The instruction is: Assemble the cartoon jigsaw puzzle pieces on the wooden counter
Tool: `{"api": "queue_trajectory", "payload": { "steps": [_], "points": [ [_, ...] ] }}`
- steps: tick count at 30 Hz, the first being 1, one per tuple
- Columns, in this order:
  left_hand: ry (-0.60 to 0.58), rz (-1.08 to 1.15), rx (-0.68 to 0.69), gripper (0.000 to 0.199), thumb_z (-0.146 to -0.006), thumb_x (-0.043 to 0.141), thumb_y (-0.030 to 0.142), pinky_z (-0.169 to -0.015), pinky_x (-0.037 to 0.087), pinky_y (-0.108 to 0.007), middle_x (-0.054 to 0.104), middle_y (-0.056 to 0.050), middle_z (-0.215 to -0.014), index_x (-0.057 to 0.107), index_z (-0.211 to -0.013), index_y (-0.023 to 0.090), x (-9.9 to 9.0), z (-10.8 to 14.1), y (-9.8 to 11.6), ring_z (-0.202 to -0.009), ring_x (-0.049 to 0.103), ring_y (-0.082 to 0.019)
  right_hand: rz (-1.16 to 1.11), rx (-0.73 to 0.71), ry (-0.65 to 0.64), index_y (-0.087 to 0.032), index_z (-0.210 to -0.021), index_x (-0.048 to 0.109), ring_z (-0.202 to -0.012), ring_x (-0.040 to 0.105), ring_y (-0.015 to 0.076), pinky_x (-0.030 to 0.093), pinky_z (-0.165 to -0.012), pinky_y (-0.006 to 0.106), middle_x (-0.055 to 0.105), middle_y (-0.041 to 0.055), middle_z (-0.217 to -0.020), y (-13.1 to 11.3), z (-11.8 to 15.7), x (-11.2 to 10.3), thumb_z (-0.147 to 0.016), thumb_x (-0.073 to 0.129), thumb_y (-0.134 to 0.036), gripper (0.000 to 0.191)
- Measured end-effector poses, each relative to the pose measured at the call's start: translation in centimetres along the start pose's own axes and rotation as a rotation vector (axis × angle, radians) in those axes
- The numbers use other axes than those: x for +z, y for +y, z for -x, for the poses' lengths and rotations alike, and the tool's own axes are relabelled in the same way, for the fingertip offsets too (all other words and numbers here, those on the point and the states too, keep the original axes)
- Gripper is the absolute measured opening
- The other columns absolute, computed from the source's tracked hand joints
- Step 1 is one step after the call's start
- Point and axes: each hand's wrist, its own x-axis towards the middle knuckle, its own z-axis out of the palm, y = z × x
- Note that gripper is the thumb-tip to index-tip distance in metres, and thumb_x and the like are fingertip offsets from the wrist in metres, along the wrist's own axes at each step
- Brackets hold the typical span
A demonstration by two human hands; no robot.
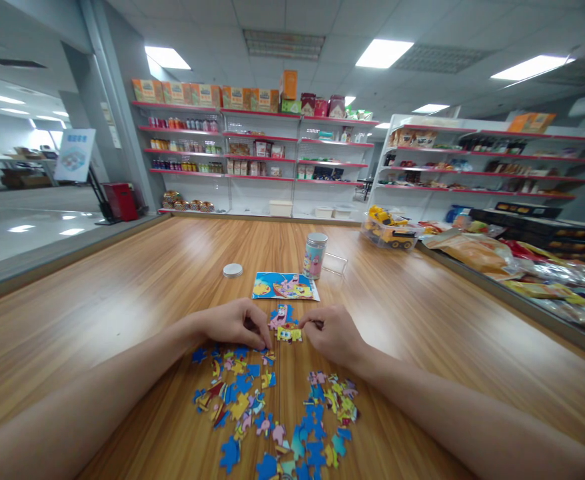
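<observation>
A small joined section of a cartoon jigsaw puzzle (289, 334) lies between my two hands, showing a pink figure and a yellow face. To its left, my left hand (237, 322) points down, with thumb and fingers closed at a puzzle piece on the near side. My right hand (335, 335) has curled fingers, and its index fingertip meets the right edge of the joined section. Whatever its closed fingers may hold is hidden. Loose blue and yellow puzzle pieces (244, 383) spread below my left hand. More loose pieces (315, 421) lie nearer me and below my right hand.
Beyond the joined section lies a cartoon picture sheet (285, 286). A cartoon-printed can (315, 256) stands behind it, beside a thin frame (335, 264). A silver lid (232, 270) rests leftward. Farther back, a clear bin (390, 233) holds yellow toy trucks; packaged goods (517, 267) line the right.
</observation>
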Motion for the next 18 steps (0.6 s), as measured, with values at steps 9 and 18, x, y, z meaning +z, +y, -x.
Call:
{"api": "queue_trajectory", "payload": {
  "steps": [9,18],
  "points": [
    [0.085,-0.096,-0.081,0.030,-0.087,0.068,0.033,-0.054,0.040,-0.017,0.067,0.000,-0.073,0.073,-0.112,0.017,0.40,0.05,-0.51,-0.061,0.055,-0.011,0.073,0.084,-0.095,-0.022,-0.089,0.080,-0.064,0.067,0.0155,0.046,-0.060,0.023,0.077,0.0039,-0.081,0.05,-0.20,-0.02,-0.077,0.050,-0.013,0.033],
    [0.180,-0.191,-0.059,0.021,-0.086,0.069,0.032,-0.071,0.050,-0.021,0.075,-0.005,-0.091,0.077,-0.098,0.016,0.89,-0.26,-0.83,-0.080,0.068,-0.017,0.086,0.104,-0.113,-0.018,-0.080,0.080,-0.059,0.061,0.0139,0.040,-0.057,0.022,0.075,0.0058,-0.075,-0.03,-0.28,-0.08,-0.077,0.051,-0.013,0.029]
  ]
}}
